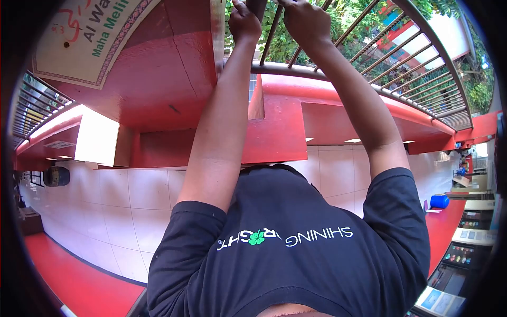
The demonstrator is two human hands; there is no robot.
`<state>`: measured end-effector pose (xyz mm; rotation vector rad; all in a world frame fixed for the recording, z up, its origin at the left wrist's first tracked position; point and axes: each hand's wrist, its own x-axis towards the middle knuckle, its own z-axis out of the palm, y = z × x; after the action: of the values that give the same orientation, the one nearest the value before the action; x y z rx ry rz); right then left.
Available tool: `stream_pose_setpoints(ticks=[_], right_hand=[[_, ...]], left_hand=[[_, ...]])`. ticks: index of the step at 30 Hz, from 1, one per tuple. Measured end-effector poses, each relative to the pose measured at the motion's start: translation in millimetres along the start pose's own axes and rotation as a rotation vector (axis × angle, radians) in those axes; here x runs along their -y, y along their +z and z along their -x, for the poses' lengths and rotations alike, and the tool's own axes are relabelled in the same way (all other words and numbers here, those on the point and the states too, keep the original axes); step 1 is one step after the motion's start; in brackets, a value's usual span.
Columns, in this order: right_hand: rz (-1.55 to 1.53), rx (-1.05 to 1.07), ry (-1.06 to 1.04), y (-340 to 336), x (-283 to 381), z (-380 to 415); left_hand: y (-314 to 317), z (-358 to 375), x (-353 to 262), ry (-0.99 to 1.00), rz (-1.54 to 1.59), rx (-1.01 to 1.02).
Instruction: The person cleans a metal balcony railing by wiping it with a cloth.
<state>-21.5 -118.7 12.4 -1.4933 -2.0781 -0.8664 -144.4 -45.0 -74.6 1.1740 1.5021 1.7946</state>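
Observation:
At the top edge of the view, my left hand [244, 22] is closed beside a dark metal railing post [257, 7]. Its fingertips are partly out of frame, so what it grips, if anything, does not show. My right hand [310, 24] is raised just to the right, in front of the thin bars of the metal railing [353, 30]. Its fingers are bent together and cut off by the frame edge; I cannot make out anything in them. Both arms stretch forward over the red ledge [280, 132].
A red pillar [163, 63] with a lettered sign [90, 42] rises close at the left. Pale floor tiles [119, 216] lie below. A blue container [439, 201] and shelves of goods [462, 253] stand at the right. Greenery [348, 16] grows beyond the railing.

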Motion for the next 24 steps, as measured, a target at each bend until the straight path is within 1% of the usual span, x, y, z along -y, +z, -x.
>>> stream_pose_setpoints(ticks=[1, 2, 3, 4, 5, 6, 7, 8, 9, 10, 11, 13, 14, 15, 17, 18, 19, 20, 21, 23, 24], right_hand=[[0.006, 0.023, 0.007, 0.7, -0.6, -1.2], [0.014, 0.046, 0.016, 1.5, -0.3, -0.8], [0.012, 0.049, 0.019, 3.1, 2.0, 3.6], [-0.006, 0.072, 0.006, 6.7, 5.5, 11.0], [-0.023, 0.095, -0.008, 13.0, 9.2, 18.2], [-0.006, 0.251, -0.025, 25.7, 14.8, 28.2], [-0.012, 0.324, -0.069, 35.9, 18.7, 42.3], [-0.027, 0.385, -0.109, 49.8, 20.1, 53.5], [-0.046, 0.443, -0.146, 65.0, 18.9, 59.0], [-0.038, 0.391, -0.108, 67.1, 20.6, 58.0], [-0.058, 0.267, -0.073, 60.5, 20.5, 58.0], [-0.066, 0.324, 0.0, 76.1, 29.0, 84.1], [-0.005, 0.333, -0.04, 102.3, 35.4, 108.2], [-0.079, 0.417, -0.118, 128.6, 33.3, 127.4], [-0.057, 0.404, -0.037, 124.9, 47.2, 117.9], [-0.096, 0.293, 0.045, 121.5, 47.0, 112.3], [-0.133, 0.182, 0.128, 102.7, 47.9, 101.7], [-0.102, 0.187, 0.09, 102.6, 41.0, 102.4], [-0.072, 0.33, 0.019, 113.3, 39.4, 110.9], [-0.138, 0.441, -0.131, 159.8, 36.9, 145.0], [-0.068, 0.404, -0.146, 162.8, 39.8, 136.4]], left_hand=[[9.5, -11.6, 20.7, -0.002, -0.006, -0.002], [26.7, -27.2, 57.2, 0.152, -0.193, -0.065], [35.8, -34.5, 77.7, 0.306, -0.379, -0.123], [6.8, -14.5, 21.4, -0.03, -0.037, 0.09], [15.6, -20.3, 35.1, -0.028, -0.036, 0.091], [25.0, -23.9, 48.7, 0.163, -0.233, -0.056], [31.7, -24.6, 61.2, 0.352, -0.429, -0.2], [29.1, -19.3, 54.7, 0.352, -0.43, -0.194], [28.0, -17.1, 47.5, 0.242, -0.24, -0.17], [23.7, -15.2, 36.5, 0.128, -0.054, -0.145], [19.5, -15.0, 28.3, 0.124, -0.062, -0.141], [11.2, -9.8, 19.5, -0.018, 0.013, -0.032], [13.4, -9.0, 20.1, -0.014, -0.03, -0.071], [10.8, -5.6, 15.5, -0.013, -0.035, -0.071], [3.8, 0.6, 6.8, 0.001, 0.04, -0.014], [3.5, 0.0, 6.4, -0.003, 0.039, -0.015], [4.7, -1.8, 8.3, -0.003, 0.033, -0.03], [6.3, -2.4, 9.2, -0.003, 0.028, -0.043], [6.4, -3.2, 10.4, -0.006, 0.028, -0.038], [8.4, -10.6, 17.7, -0.108, -0.125, -0.001], [10.0, -12.1, 22.3, -0.018, -0.094, -0.012]])
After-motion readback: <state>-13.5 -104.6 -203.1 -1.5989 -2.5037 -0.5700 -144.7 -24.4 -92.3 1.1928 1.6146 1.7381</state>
